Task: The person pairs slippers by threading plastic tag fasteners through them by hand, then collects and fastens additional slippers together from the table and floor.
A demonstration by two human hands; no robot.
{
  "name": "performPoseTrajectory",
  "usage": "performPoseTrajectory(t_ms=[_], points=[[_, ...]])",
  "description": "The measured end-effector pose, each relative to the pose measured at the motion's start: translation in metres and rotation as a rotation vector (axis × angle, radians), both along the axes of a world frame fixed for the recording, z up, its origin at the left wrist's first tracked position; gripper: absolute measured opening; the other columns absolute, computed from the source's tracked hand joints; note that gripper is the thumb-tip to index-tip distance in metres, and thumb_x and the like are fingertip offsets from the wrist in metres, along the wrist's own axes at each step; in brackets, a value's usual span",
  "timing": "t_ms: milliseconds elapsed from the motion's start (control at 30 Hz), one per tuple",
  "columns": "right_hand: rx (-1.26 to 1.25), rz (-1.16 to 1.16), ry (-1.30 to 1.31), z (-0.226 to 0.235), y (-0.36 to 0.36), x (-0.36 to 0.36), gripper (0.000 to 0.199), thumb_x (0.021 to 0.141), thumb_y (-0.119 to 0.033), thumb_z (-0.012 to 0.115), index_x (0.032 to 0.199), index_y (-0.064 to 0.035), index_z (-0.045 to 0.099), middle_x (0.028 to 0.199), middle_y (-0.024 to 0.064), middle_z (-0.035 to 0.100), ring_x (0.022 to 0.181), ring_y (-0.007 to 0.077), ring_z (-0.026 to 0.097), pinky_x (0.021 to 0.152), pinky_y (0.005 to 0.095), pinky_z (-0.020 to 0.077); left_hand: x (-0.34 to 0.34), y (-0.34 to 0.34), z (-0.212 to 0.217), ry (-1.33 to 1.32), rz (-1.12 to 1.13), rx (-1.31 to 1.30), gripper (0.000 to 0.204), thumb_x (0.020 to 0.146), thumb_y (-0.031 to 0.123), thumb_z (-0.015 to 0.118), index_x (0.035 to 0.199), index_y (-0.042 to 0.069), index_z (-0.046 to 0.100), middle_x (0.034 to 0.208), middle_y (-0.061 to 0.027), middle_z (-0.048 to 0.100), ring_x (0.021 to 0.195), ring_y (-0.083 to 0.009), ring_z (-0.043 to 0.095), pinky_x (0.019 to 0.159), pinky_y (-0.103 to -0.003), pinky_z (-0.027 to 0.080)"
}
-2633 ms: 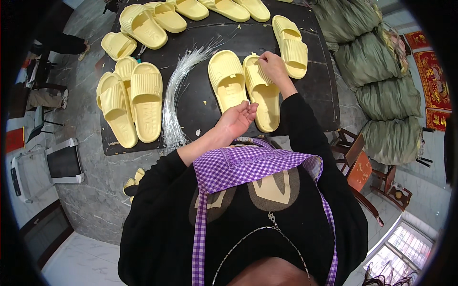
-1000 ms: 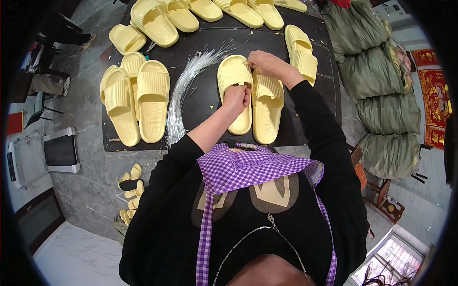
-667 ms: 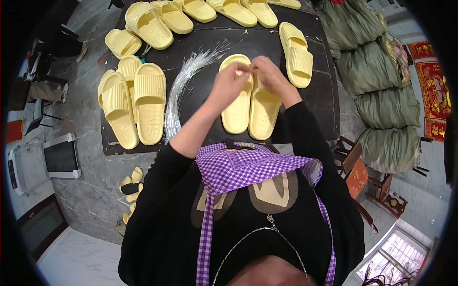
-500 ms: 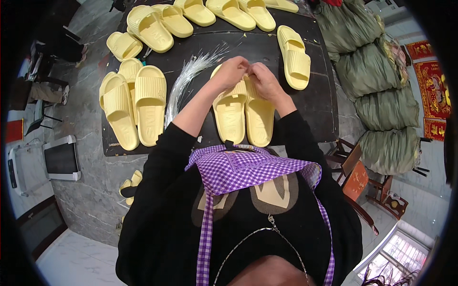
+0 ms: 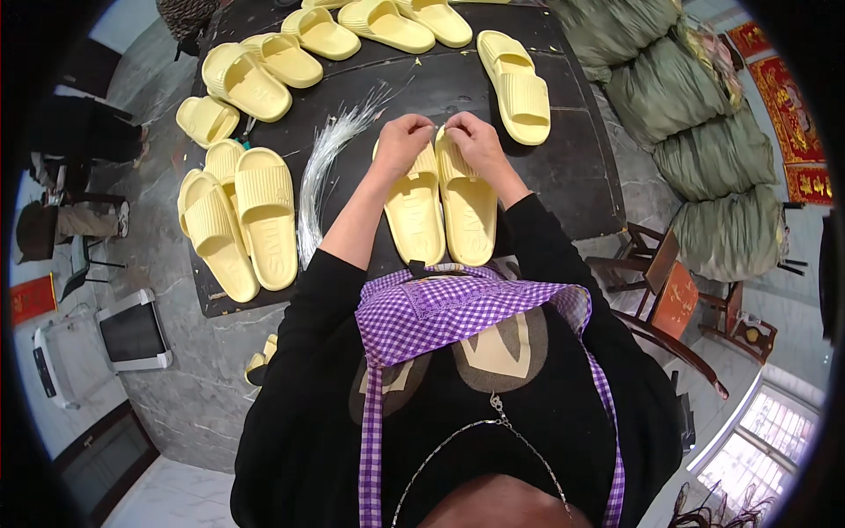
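A pair of yellow slides lies side by side in front of me at the table's near edge, the left slide [image 5: 414, 211] close to the right slide [image 5: 470, 209]. Over the far end of the left slide, my left hand [image 5: 403, 145] is closed in a pinch. My right hand [image 5: 478, 151] pinches likewise above the far end of the right slide. A small gap separates the two hands, and whatever the fingertips hold is too small to make out. Left of my left forearm lies a bundle of clear, thin plastic strands [image 5: 322, 176].
More yellow slides [image 5: 266, 216] stand at the table's left, with a row [image 5: 321, 35] along the far side. A single slide [image 5: 518, 88] lies at the right on the black table [image 5: 563, 189]. Green sacks [image 5: 695, 158] are stacked beyond, near a wooden chair [image 5: 664, 277].
My hands, close together above the middle of the pair before, have moved apart sideways. The two slides now stand slightly nearer upright in line, and the whole view has turned a little.
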State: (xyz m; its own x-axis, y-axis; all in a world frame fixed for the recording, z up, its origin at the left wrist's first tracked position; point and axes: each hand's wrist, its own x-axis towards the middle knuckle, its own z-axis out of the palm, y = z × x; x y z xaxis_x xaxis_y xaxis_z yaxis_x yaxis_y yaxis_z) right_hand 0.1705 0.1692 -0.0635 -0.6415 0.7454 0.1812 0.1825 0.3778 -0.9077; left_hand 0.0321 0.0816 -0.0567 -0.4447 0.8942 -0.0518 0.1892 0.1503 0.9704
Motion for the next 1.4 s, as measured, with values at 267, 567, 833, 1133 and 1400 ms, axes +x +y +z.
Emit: performPoseTrajectory(t_ms=[267, 567, 833, 1133, 1400], points=[[-0.052, -0.031, 0.014, -0.001, -0.002, -0.001, 0.012, 0.078, -0.011, 0.058, 0.085, -0.0031, 0.062, 0.076, 0.0093, 0.062, 0.073, 0.0188, 0.059, 0.066, 0.0286, 0.0462, -0.004, 0.001, -0.002, -0.341, -0.078, -0.028, 0.014, 0.084, 0.008, 0.058, 0.094, -0.001, 0.061, 0.077, -0.0004, 0.058, 0.066, -0.0060, 0.052, 0.059, -0.019, 0.042], [0.253, -0.064, 0.002, 0.000, -0.006, -0.003, 0.006, 0.073, -0.008, 0.060, 0.077, -0.0054, 0.064, 0.073, 0.0095, 0.062, 0.072, 0.0261, 0.057, 0.065, 0.0346, 0.0459, -0.011, 0.003, -0.002, -0.318, -0.149, -0.117, 0.014, 0.085, 0.009, 0.056, 0.093, -0.001, 0.061, 0.077, -0.0012, 0.059, 0.067, -0.0072, 0.052, 0.059, -0.021, 0.043], [0.371, -0.032, -0.018, 0.004, -0.005, -0.003, 0.006, 0.072, -0.005, 0.058, 0.075, -0.0051, 0.063, 0.072, 0.0099, 0.061, 0.070, 0.0274, 0.057, 0.064, 0.0361, 0.0451, -0.016, 0.004, -0.001, -0.374, -0.207, -0.168, 0.014, 0.085, 0.010, 0.056, 0.093, -0.001, 0.061, 0.076, -0.0012, 0.059, 0.067, -0.0075, 0.053, 0.059, -0.021, 0.044], [0.422, 0.005, 0.010, 0.003, -0.003, -0.003, 0.007, 0.071, -0.004, 0.057, 0.075, -0.0052, 0.062, 0.072, 0.0098, 0.061, 0.070, 0.0281, 0.056, 0.064, 0.0361, 0.0451, -0.020, 0.007, -0.004, -0.416, -0.260, -0.226, 0.012, 0.085, 0.009, 0.056, 0.092, 0.000, 0.061, 0.073, -0.0005, 0.057, 0.065, -0.0070, 0.051, 0.057, -0.020, 0.043], [0.195, -0.043, -0.009, -0.002, -0.007, -0.003, 0.008, 0.074, -0.008, 0.059, 0.079, -0.0028, 0.063, 0.073, 0.0115, 0.061, 0.070, 0.0258, 0.058, 0.064, 0.0340, 0.0457, -0.012, 0.006, -0.006, -0.339, -0.179, -0.091, 0.011, 0.083, 0.010, 0.059, 0.089, 0.000, 0.060, 0.071, 0.0010, 0.055, 0.063, -0.0057, 0.050, 0.055, -0.019, 0.040]])
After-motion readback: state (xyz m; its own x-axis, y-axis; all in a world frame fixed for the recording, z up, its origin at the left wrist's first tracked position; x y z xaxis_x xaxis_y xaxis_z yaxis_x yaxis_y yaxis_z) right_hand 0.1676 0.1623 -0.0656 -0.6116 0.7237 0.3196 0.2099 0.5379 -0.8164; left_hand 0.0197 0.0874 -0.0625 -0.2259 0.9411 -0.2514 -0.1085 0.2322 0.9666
